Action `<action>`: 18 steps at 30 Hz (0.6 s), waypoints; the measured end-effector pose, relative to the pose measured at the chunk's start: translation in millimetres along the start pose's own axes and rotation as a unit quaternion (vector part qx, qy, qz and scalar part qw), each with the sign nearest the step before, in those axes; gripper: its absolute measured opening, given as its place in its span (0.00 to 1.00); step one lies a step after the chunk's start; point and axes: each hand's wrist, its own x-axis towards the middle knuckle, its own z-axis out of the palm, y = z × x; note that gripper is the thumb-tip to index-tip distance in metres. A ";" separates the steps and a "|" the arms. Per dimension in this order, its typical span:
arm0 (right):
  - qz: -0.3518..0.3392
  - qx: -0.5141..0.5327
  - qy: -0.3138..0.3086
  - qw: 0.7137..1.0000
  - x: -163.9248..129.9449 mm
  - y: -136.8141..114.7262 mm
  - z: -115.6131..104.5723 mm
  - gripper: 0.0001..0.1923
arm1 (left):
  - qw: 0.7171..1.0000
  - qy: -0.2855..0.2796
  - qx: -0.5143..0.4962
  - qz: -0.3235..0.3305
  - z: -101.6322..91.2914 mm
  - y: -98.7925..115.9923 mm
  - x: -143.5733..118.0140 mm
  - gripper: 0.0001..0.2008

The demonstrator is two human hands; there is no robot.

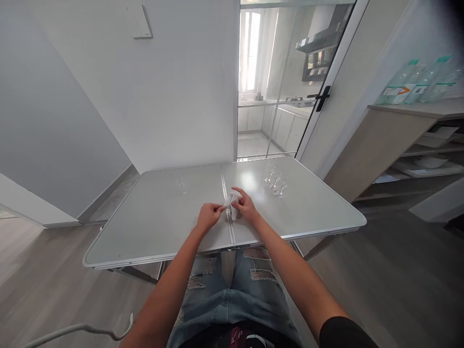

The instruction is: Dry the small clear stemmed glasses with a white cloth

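Cloth (232,202), white and crumpled, sat between your two hands, and it looked soft, light and easy to bunch anywhere along its folds. Your left hand (209,216) pinched its left edge with fingertips closed, while your right hand (245,205) curled over it from the right, fingers bent around it. Small glasses (276,182) stood beyond your right hand, another glass (182,185) beyond your left.

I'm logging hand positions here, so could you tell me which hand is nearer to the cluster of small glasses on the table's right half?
Right. The right hand rests just left of and below the glasses, on a white cloth; the left hand sits farther left, beyond the cloth.
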 end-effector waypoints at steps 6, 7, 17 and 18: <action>-0.008 0.016 -0.023 1.000 -2.5 -3.2 1.6 0.50 | 0.849 -0.244 -0.386 -0.266 -29.1 13.0 12.6 0.18; -0.004 0.012 -0.029 1.000 -2.2 -2.4 2.4 0.50 | 0.838 -0.251 -0.398 -0.274 -30.3 11.7 12.0 0.17; 0.003 0.014 0.030 0.999 -0.2 -0.3 -2.6 0.41 | 0.998 0.035 0.056 0.021 0.5 6.9 -5.4 0.21; 0.001 0.015 0.030 0.999 -0.5 -0.3 -3.5 0.41 | 0.993 0.045 0.100 0.046 0.1 8.1 -7.0 0.18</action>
